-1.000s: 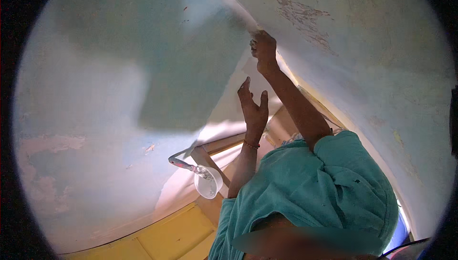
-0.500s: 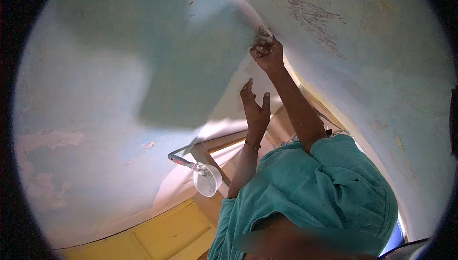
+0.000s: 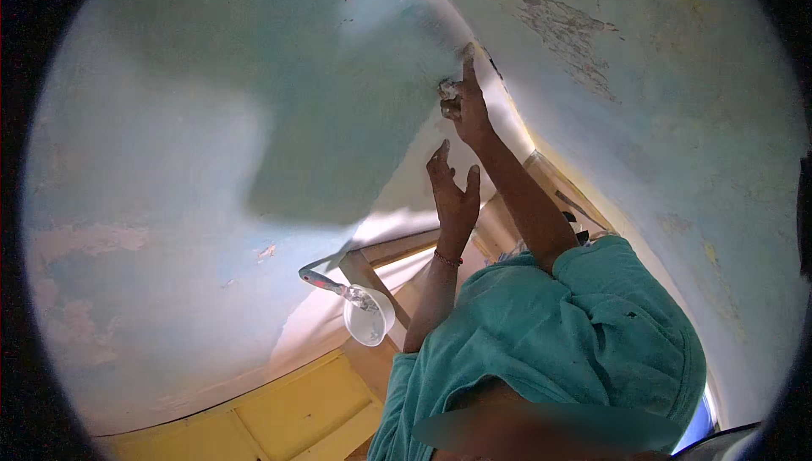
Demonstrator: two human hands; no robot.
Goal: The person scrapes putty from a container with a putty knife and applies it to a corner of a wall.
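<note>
Raised to the seam [image 3: 512,114] between two painted surfaces is my right hand [image 3: 469,106]. Its index finger stretches up and its tip touches the seam. The other fingers are curled and smeared with a pale, putty-like paste; whether a lump sits inside them I cannot make out. Below it my left hand [image 3: 454,200] is held up, thumb apart from the fingers, with nothing in it, close to the left-hand surface. A white plastic tub [image 3: 378,322] stands to the left of my left forearm. A scraper with a grey and red handle [image 3: 321,282] leans out of it.
Wooden framing [image 3: 372,279] is beside the tub. A yellow panelled piece [image 3: 296,406] lies at the lower left. Blue-green paint is worn on the left surface [image 3: 186,165], and a scraped, flaking patch [image 3: 562,34] marks the right one.
My right hand has shifted slightly down and left from the seam, and its index finger has straightened from a curl. My left hand and the tub have stayed nearly in place.
</note>
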